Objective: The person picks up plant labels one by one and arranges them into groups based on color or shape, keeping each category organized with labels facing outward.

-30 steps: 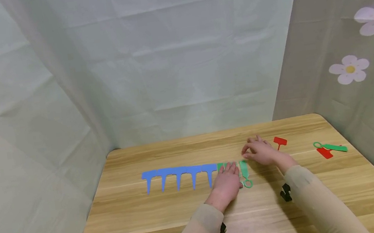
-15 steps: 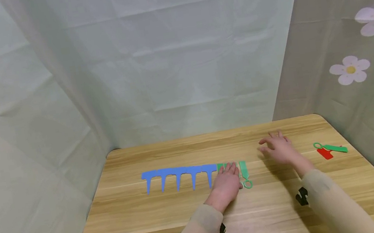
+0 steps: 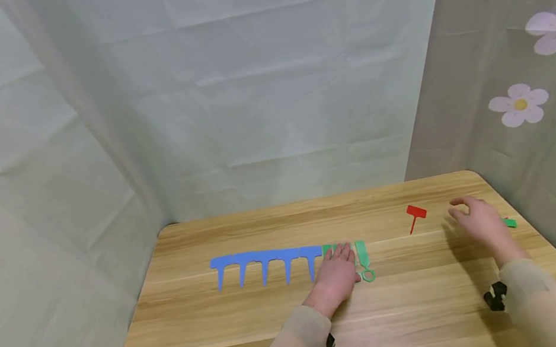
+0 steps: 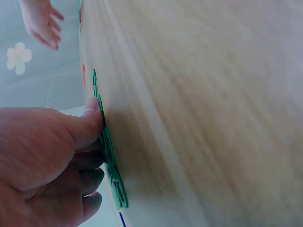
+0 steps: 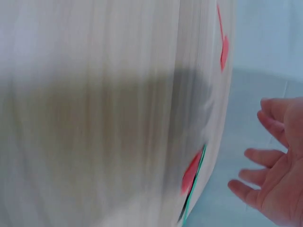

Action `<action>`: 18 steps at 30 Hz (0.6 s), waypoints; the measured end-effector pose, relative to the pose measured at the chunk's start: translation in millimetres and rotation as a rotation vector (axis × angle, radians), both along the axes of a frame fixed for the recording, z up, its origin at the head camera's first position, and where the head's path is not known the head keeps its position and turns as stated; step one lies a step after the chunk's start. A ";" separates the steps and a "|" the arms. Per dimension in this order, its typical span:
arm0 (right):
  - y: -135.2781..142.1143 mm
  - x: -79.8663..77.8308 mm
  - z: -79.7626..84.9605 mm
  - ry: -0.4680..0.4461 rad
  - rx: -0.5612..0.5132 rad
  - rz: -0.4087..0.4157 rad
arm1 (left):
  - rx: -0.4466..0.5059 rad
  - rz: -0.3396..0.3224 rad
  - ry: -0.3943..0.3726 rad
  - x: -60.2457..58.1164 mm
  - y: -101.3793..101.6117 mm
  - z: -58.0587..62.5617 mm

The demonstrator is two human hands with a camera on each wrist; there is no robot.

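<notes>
Five-fingered and flat, my left hand [image 3: 337, 272] rests on a group of green ring-ended plant tags [image 4: 110, 156], covering most of them. One green tag [image 3: 362, 252] shows just right of its fingers, ring toward me. Joined edge to edge on the left, several blue T-shaped plant labels [image 3: 265, 255] point their stems toward me. My right hand [image 3: 482, 224] hovers at the table's right with spread fingers and nothing in them. Below it lie a red label [image 5: 191, 174] and a green tag [image 5: 195, 182], mostly hidden by the hand in the head view.
A single red T-shaped label [image 3: 416, 212] lies between the two hands, toward the back of the wooden table [image 3: 397, 323]. Pale cloth [image 3: 266, 97] hangs behind the table and along both sides, with printed flowers [image 3: 519, 104] on the right.
My right hand has moved right, from beside the green tag, across the single red label, to above the red and green pieces at the right. The left hand has stayed in place.
</notes>
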State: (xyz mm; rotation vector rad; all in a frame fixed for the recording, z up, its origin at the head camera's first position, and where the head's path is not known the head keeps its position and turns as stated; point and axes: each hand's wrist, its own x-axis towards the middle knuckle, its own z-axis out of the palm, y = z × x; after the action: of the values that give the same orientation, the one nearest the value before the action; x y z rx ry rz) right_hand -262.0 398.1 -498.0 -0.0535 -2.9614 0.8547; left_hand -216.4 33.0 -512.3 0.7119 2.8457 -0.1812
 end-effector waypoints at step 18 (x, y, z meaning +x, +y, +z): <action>74.9 26.5 -4.2 -0.338 0.034 -0.448 | -0.002 -0.003 0.011 0.3 0.1 -2.2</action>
State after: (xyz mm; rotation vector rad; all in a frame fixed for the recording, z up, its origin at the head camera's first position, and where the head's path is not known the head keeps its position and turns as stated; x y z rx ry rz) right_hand -235.5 473.0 -502.2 -0.9037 -3.0542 0.7913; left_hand -216.1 33.1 -514.4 0.7169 2.8547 -0.1888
